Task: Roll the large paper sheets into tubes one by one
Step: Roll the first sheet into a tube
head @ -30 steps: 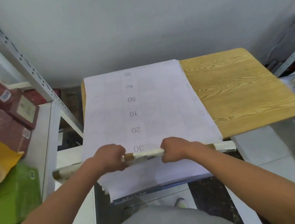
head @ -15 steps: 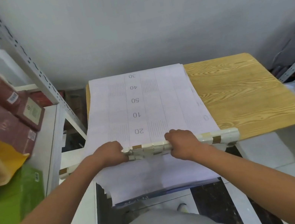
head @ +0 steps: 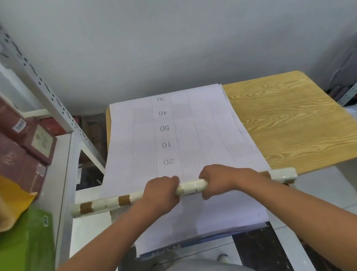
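left hand [head: 159, 191] fingers curled round paper roll [head: 190, 186] | right hand [head: 218, 179] likewise | roll lies across sheet stack [head: 173, 136] on worktop [head: 292, 116]

Wooden table [head: 293, 120] under paper sheets [head: 172, 131]

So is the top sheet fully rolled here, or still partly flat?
Partly rolled. Both hands, left hand and right hand, grip the tube at the near edge; the top sheet lies flat beyond it, printed numbers showing.

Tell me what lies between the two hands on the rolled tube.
In the head view, a short bare stretch of the cream rolled tube spans the gap between the left hand and the right hand, both gripping it; nothing else sits there.
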